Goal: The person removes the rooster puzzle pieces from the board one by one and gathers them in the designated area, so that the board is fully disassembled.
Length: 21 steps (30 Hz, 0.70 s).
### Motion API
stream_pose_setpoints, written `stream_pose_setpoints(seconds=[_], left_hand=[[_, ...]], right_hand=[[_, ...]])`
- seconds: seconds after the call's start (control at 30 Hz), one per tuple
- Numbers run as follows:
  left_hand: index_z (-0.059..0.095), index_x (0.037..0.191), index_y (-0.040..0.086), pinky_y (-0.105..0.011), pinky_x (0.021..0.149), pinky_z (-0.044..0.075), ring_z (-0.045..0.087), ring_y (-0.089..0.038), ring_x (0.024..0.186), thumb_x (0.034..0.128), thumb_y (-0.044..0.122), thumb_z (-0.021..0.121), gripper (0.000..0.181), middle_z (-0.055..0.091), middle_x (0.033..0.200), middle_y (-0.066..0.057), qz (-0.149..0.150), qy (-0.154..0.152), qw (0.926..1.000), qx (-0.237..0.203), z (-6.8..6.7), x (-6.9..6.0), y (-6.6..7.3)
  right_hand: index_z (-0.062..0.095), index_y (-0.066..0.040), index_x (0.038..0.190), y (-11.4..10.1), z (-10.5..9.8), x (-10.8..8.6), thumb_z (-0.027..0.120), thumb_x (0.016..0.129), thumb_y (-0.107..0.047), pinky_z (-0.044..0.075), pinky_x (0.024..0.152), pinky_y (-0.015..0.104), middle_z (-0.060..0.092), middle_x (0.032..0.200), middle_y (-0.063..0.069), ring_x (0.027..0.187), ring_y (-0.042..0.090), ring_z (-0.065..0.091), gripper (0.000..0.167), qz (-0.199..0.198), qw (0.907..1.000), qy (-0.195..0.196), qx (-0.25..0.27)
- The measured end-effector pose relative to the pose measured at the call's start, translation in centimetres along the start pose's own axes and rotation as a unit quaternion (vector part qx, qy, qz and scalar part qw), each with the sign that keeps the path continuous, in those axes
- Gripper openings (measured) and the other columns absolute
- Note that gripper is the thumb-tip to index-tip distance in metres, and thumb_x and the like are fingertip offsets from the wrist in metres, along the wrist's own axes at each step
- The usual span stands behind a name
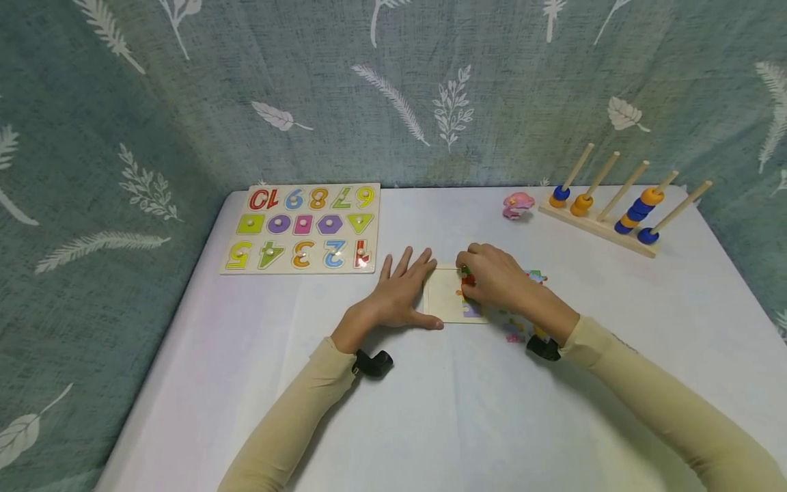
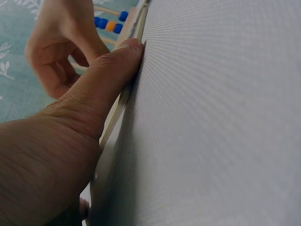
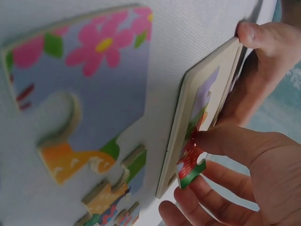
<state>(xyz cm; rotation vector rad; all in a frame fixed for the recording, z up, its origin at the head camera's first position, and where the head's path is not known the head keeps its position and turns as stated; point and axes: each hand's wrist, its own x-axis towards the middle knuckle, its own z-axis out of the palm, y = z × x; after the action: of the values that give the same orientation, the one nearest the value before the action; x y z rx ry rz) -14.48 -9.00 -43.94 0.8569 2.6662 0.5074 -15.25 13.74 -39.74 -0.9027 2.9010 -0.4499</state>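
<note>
My left hand (image 1: 399,299) lies with spread fingers at the left side of a shallow wooden puzzle tray (image 1: 441,301); its thumb (image 2: 120,59) rests along the tray's near edge. Over the tray's right part, my right hand (image 1: 496,275) pinches a red and green puzzle piece (image 3: 189,165) between thumb and fingers. A lavender piece (image 3: 203,96) lies inside the tray, beside the held one. Several loose puzzle pieces lie on the table right of the tray, among them a large one with pink flowers (image 3: 120,94). My right forearm partly hides them in the head view.
A number-and-shape peg board (image 1: 307,211) lies at the back left. Toward the back right stand a small pink toy (image 1: 518,204) and a wooden bead stacker (image 1: 598,228) with upright pegs and blue and orange beads. Patterned green fabric (image 1: 393,102) hangs behind the white table.
</note>
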Motion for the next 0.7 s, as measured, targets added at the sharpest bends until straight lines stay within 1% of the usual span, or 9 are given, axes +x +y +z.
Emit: stream_pose_setpoints(seconds=[0.1, 0.23, 0.33, 0.47, 0.57, 0.7], left_hand=[[0.017, 0.161, 0.012, -0.056, 0.116, -0.013, -0.011, -0.031, 0.152, 0.0749, 0.067, 0.076, 0.118, -0.001, 0.168, -0.003, 0.002, 0.0, 1.0, 0.003, 0.0, 0.0, 0.0], [0.017, 0.161, 0.012, -0.056, 0.116, -0.012, -0.011, -0.031, 0.152, 0.0753, 0.068, 0.076, 0.118, -0.001, 0.168, -0.003, 0.006, -0.002, 1.0, 0.002, 0.1, 0.1, 0.0], [0.017, 0.161, 0.011, -0.056, 0.116, -0.012, -0.011, -0.031, 0.152, 0.0753, 0.067, 0.076, 0.118, -0.001, 0.168, -0.004, 0.008, 0.001, 1.0, -0.002, 0.1, 0.1, 0.0], [0.018, 0.161, 0.012, -0.056, 0.116, -0.013, -0.012, -0.03, 0.151, 0.075, 0.067, 0.076, 0.118, -0.001, 0.168, -0.003, 0.004, 0.003, 1.0, -0.005, 0.0, 0.1, -0.1], [0.018, 0.161, 0.012, -0.055, 0.116, -0.015, -0.013, -0.03, 0.151, 0.0745, 0.067, 0.077, 0.118, -0.001, 0.168, -0.003, 0.0, 0.002, 1.0, -0.008, 0.0, 0.1, -0.1], [0.018, 0.161, 0.012, -0.055, 0.116, -0.015, -0.013, -0.03, 0.151, 0.0745, 0.068, 0.076, 0.118, -0.002, 0.168, -0.003, 0.002, -0.002, 1.0, -0.007, 0.0, 0.0, -0.1]], right_hand=[[0.071, -0.003, 0.108, 0.0, 0.2, 0.0, 0.083, 0.081, -0.016, 0.048, 0.066, 0.037, 0.061, 0.093, 0.007, 0.078, 0.022, 0.053, 0.032, 0.005, 1.0, 0.004, -0.001], [0.07, -0.002, 0.107, 0.0, 0.4, 0.0, 0.083, 0.08, -0.015, 0.049, 0.068, 0.037, 0.063, 0.094, 0.009, 0.08, 0.023, 0.055, 0.033, 0.001, 0.9998, 0.018, -0.005], [0.07, -0.001, 0.104, 0.1, 0.6, 0.0, 0.083, 0.079, -0.013, 0.049, 0.067, 0.037, 0.063, 0.092, 0.009, 0.078, 0.023, 0.054, 0.031, -0.012, 0.9991, 0.04, -0.004], [0.072, 0.0, 0.101, 0.2, 0.5, 0.0, 0.083, 0.078, -0.01, 0.05, 0.069, 0.037, 0.063, 0.092, 0.009, 0.078, 0.023, 0.055, 0.028, -0.039, 0.9972, 0.062, 0.015], [0.073, 0.0, 0.103, 0.2, 0.2, 0.0, 0.082, 0.079, -0.01, 0.051, 0.074, 0.039, 0.064, 0.096, 0.01, 0.084, 0.024, 0.057, 0.028, -0.049, 0.9964, 0.061, 0.033], [0.073, 0.0, 0.108, 0.1, -0.4, -0.4, 0.08, 0.082, -0.01, 0.052, 0.079, 0.041, 0.064, 0.101, 0.011, 0.09, 0.026, 0.058, 0.029, -0.042, 0.9964, 0.056, 0.047]])
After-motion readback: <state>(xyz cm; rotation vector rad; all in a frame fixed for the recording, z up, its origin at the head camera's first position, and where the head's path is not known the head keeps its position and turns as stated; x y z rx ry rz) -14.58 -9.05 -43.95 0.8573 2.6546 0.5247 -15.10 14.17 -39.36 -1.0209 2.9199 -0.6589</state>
